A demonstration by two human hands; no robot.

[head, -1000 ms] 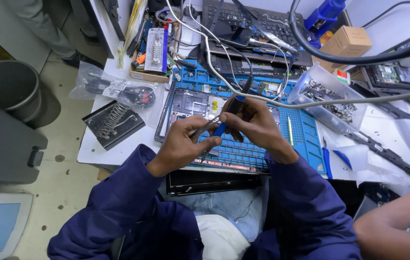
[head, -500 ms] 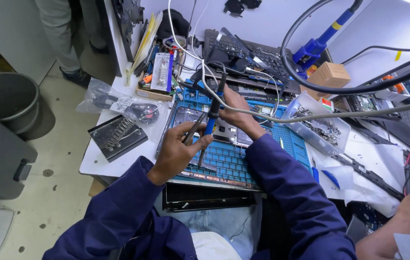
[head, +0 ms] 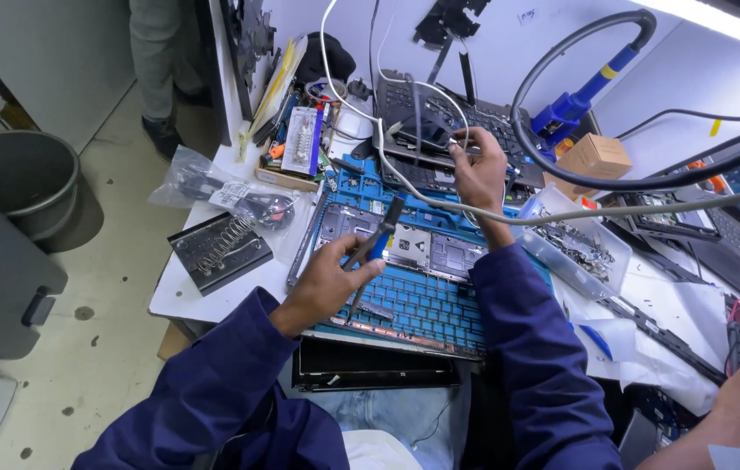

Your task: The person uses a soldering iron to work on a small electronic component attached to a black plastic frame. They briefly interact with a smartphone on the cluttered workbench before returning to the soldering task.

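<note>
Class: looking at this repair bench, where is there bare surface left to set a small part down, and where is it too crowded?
Bare white table shows between the spring-holder tray and the near left edge. Some blue mat lies bare below the left hand. Crowded: the back around the right hand, cables and keyboards, and the screw tray.

grey bin (head: 26, 178) on floor | cardboard box (head: 594, 159) nr wall | clear screw tray (head: 574, 244) | plastic bag (head: 213, 191)

In the left hand's (head: 326, 283) grip, a matt black-and-blue plastic screwdriver (head: 376, 242); beneath it, a dull grey metal laptop chassis (head: 426, 248) on a blue rubbery mat (head: 426, 305).
</note>
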